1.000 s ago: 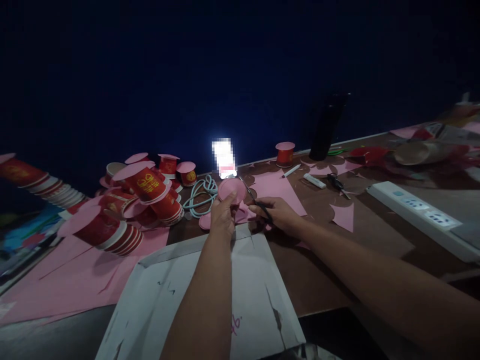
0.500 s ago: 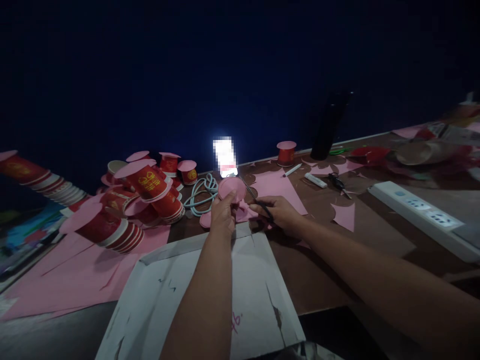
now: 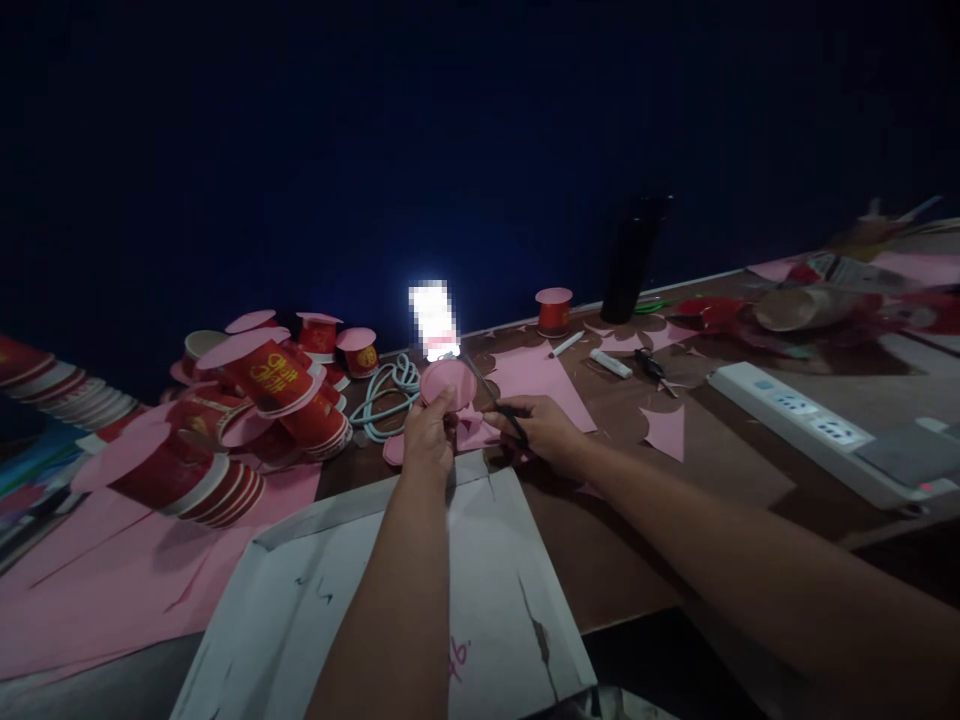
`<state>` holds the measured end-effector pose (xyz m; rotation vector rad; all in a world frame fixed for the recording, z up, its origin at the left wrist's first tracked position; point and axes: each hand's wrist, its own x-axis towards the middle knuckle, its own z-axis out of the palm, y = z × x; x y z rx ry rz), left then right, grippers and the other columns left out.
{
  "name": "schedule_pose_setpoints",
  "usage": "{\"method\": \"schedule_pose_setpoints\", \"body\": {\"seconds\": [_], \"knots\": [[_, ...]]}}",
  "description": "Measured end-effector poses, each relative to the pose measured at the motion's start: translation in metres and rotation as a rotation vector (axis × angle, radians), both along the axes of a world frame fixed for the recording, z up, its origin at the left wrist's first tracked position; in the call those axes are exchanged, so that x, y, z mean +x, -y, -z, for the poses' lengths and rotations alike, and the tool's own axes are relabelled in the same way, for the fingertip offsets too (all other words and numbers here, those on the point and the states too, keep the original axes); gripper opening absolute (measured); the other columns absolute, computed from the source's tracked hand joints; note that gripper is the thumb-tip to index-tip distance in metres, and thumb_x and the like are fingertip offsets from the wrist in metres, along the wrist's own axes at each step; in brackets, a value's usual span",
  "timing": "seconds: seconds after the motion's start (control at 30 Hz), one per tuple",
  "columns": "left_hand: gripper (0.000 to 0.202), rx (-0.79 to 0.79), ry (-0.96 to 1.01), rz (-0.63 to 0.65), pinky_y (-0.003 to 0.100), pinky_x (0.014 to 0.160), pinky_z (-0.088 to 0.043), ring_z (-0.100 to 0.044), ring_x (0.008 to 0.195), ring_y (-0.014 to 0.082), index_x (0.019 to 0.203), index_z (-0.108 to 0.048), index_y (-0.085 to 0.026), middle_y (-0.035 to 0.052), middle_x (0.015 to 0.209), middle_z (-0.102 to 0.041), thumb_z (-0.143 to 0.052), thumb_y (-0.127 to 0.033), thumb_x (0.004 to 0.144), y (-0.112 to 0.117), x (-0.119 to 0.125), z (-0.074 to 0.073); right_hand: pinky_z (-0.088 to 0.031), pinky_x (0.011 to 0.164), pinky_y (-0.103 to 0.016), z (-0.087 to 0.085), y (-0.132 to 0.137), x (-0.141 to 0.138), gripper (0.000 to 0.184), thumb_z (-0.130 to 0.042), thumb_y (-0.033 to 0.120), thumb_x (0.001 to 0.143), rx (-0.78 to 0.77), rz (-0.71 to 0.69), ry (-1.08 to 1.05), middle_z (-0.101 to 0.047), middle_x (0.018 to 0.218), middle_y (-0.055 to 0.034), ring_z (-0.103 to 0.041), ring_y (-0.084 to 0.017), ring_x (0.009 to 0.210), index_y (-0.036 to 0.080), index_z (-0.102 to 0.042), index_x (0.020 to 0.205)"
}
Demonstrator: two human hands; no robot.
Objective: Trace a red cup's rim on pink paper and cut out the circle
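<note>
Between the thumb and fingers of my left hand [image 3: 429, 438] is a round pink paper disc [image 3: 448, 384], held upright above the far edge of a white cardboard box lid [image 3: 375, 570]. My right hand [image 3: 544, 432] is closed around the dark handles of a pair of scissors [image 3: 512, 426]. Their blades point up and left, close beside the disc's right edge; I cannot tell whether they touch it. Pink paper scraps [image 3: 474, 430] lie just below the disc, between the two hands. Behind it a bright phone screen [image 3: 433, 318] stands, blurred out.
Red paper cups [image 3: 277, 378] with pink discs on them crowd the left, over pink sheets [image 3: 150, 580]. A pale cable [image 3: 386, 395] lies coiled beside them. Rightward are a pink sheet [image 3: 536, 375], a marker [image 3: 610, 364], a white power strip [image 3: 795, 420] and a dark upright bottle [image 3: 634, 260].
The whole view has shifted, so most things sit slightly further left. Both hands keep their holds on the disc and the scissors, with little visible movement between them.
</note>
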<state>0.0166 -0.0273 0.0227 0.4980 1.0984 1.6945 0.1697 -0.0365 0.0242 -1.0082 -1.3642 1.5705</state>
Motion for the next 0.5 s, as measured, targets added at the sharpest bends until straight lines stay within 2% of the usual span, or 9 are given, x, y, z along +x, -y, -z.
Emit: {"method": "schedule_pose_setpoints", "body": {"seconds": [0.23, 0.5], "knots": [[0.047, 0.048, 0.104, 0.036, 0.014, 0.04, -0.029, -0.043, 0.047, 0.0027, 0.077, -0.055, -0.016, -0.0067, 0.061, -0.052, -0.086, -0.015, 0.043, 0.0005, -0.0029, -0.0014, -0.032, 0.035, -0.017, -0.0025, -0.0015, 0.0015, 0.05, -0.077, 0.045, 0.064, -0.017, 0.046, 0.046, -0.055, 0.053, 0.0032, -0.042, -0.006, 0.043, 0.011, -0.069, 0.1], [0.038, -0.024, 0.154, 0.023, 0.013, 0.042, -0.036, -0.05, 0.05, 0.004, 0.074, -0.055, -0.015, -0.0044, 0.063, -0.056, -0.084, -0.011, 0.049, 0.0, -0.0024, -0.0053, -0.035, 0.036, -0.017, -0.0024, -0.0003, 0.0033, 0.047, -0.075, 0.045, 0.068, -0.016, -0.018, 0.069, -0.056, 0.054, 0.003, -0.046, -0.007, 0.043, 0.014, -0.069, 0.103]]}}
